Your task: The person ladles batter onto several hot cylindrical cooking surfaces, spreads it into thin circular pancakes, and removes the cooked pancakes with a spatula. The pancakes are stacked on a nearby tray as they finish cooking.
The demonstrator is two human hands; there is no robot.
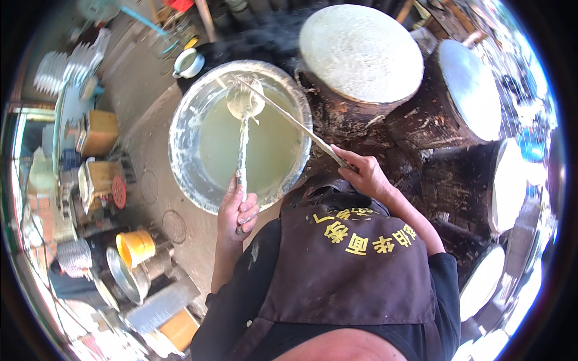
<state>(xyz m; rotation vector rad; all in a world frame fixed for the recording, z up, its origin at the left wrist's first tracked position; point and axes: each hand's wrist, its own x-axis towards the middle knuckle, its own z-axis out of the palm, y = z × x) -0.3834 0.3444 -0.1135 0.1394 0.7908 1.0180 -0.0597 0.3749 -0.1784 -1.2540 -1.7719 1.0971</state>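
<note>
My left hand (238,208) grips the handle of a ladle (244,101), whose round bowl is over the far part of a large metal basin (184,173). Pale, cloudy liquid (253,158) fills the basin's lower part, and white residue streaks its inner wall. In my right hand (366,175) is a long thin stick (300,126), which slants up and left across the basin. Its far end reaches the ladle's bowl; whether the two touch is hard to tell. A pale coating covers the ladle's bowl and handle.
Right of the basin stands a dark drum-like stand with a round white top (361,52); several similar ones curve along the right. A white enamel pot (188,63) sits beyond the basin's left rim. At left are a yellow bucket (134,248), a wooden box (100,134) and a red disc (119,192).
</note>
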